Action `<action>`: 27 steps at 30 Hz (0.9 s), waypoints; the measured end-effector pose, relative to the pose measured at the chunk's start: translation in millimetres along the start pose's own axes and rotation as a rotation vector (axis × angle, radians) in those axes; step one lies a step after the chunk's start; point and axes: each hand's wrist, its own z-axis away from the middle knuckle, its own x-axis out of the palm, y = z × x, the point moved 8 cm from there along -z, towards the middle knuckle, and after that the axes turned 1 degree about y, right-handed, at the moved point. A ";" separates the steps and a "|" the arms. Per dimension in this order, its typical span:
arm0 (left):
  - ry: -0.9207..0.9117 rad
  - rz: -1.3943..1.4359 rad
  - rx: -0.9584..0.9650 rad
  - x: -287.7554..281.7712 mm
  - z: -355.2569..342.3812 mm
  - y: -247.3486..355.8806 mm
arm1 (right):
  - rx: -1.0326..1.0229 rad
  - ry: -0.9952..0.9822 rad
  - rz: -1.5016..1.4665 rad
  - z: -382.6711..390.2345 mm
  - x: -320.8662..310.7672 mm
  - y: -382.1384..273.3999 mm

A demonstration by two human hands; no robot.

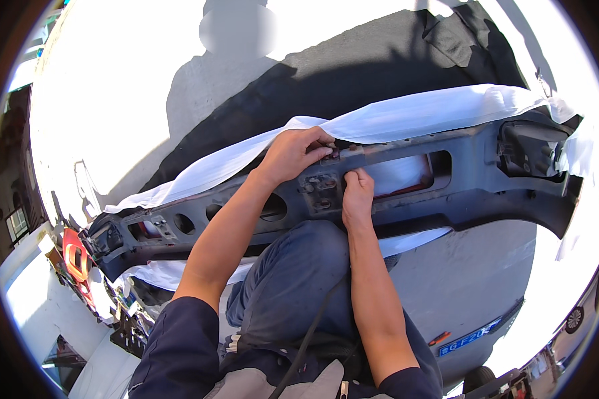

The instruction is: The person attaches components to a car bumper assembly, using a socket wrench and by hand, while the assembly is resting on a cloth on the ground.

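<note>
Bumper [476, 163], long axis running left to upper right; left hand [291, 155] touches it, grip indiscernible; right hand [358, 197] clamps opening's rim [450, 170].

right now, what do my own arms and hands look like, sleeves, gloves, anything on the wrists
Your left hand and right hand wear no gloves. Both forearms are bare, without visible watches or bands. The sleeves are dark navy, ending near the elbows.
</note>
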 end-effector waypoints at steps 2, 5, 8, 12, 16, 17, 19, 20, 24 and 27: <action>0.009 -0.149 0.111 -3.4 -1.8 12.4 | -0.017 -0.008 0.006 -0.8 0.2 -0.6; -0.014 -0.286 0.258 -4.1 -4.4 31.1 | -0.032 -0.012 0.025 0.4 -0.4 -4.3; -0.075 -0.276 0.191 0.5 -10.9 29.4 | -0.027 -0.028 0.036 -1.3 -2.0 0.5; 0.024 -0.222 0.165 2.9 -8.5 23.3 | -0.040 -0.037 -0.003 0.8 2.1 -6.9; 0.054 -0.025 -0.032 3.1 1.1 1.5 | -0.054 -0.060 -0.011 3.0 3.2 -11.4; 0.053 0.003 -0.030 4.5 1.7 -0.3 | -0.063 -0.061 0.001 3.7 3.1 -12.8; 0.060 0.055 -0.026 3.4 2.7 -1.7 | -0.059 -0.067 0.006 5.3 3.7 -13.6; 0.022 0.051 -0.012 3.6 2.2 -2.2 | -0.045 -0.067 -0.001 5.5 3.7 -12.7; -0.006 -0.262 0.099 2.6 -4.7 18.5 | -0.027 -0.059 -0.084 3.5 5.0 -13.3; 0.049 -0.295 0.063 3.4 2.6 18.3 | -0.014 -0.059 -0.086 6.5 6.6 -12.7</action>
